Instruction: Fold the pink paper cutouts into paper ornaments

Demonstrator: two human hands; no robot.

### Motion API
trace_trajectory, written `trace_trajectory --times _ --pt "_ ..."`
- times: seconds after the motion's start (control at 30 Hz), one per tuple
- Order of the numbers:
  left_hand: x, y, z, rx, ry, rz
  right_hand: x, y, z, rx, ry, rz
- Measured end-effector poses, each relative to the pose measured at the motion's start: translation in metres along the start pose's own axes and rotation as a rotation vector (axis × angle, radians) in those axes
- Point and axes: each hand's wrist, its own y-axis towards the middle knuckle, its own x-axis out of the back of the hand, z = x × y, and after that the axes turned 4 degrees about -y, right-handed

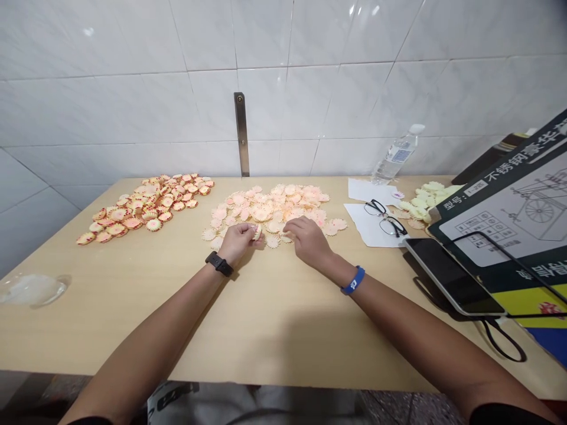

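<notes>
Inside the left grip [239, 242] sits a scalloped disc [257, 232].

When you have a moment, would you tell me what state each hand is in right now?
Left hand: closed, holding a pale disc.
Right hand: curled palm-down, nothing visibly held.
</notes>
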Motion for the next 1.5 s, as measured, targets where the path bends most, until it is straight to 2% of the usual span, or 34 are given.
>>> trace_trajectory --times 0.07,0.23,0.33,0.5,0.73,0.9,1.03,1.2,1.27,1.4,1.5 --pt "-0.002 -0.001 -0.001 0.011 -0.002 -0.020 0.002 0.000 0.003 -0.012 0.040 -0.052" --pt "-0.005 -0.003 -0.003 0.024 0.026 -0.064 0.005 -0.001 0.018 0.024 0.109 -0.088" --pt "-0.007 -0.005 -0.003 -0.013 0.091 -0.056 0.006 0.000 0.035 -0.041 0.166 -0.149" --pt "-0.013 -0.010 0.002 -0.016 0.087 0.022 0.004 0.002 0.051 -0.148 0.273 -0.090" --pt "-0.015 -0.012 0.001 0.094 -0.076 0.139 0.003 0.003 0.046 -0.232 0.329 -0.121" --pt "-0.012 -0.010 0.001 0.130 -0.064 0.114 0.003 0.005 0.042 -0.301 0.411 -0.094" --pt "-0.011 -0.008 0.001 0.108 -0.020 0.094 0.003 0.004 0.042 -0.418 0.542 -0.100" --pt "-0.013 -0.011 -0.002 -0.049 0.191 0.092 -0.003 0.004 0.041 -0.581 0.889 0.138" --pt "-0.014 -0.012 -0.003 -0.103 0.291 0.107 -0.006 0.005 0.039 -0.639 0.963 0.168" --pt "-0.006 -0.006 -0.005 -0.099 0.278 0.090 -0.007 0.008 0.032 -0.742 1.022 0.110" --pt "0.007 0.004 -0.006 -0.073 0.202 -0.041 -0.004 0.011 0.026 -0.795 1.031 0.017"
